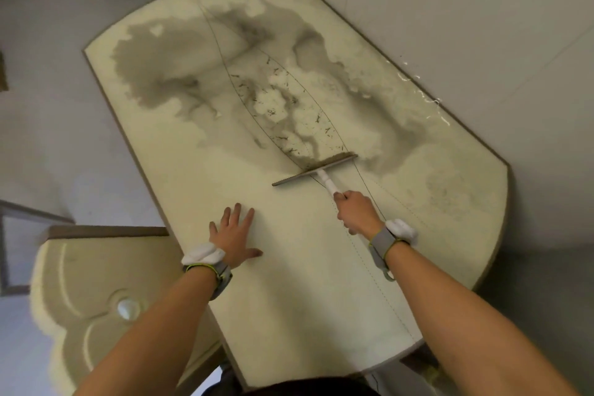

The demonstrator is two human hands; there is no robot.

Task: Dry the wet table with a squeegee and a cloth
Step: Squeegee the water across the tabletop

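Cream table (299,305): long top, dry at its near end.
Left hand (233,235): flat on the table's near half, fingers spread, holding nothing.
Right hand (356,210): fingers wrapped round the squeegee (316,170) handle, over the table's middle.
Squeegee blade: on the table just beyond that fist, at the water's near edge.
Water (180,74): grey puddle across the table's far half.

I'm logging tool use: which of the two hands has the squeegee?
The right hand, gripping the squeegee by its white handle. The left hand holds nothing; it lies flat on the table, fingers spread.
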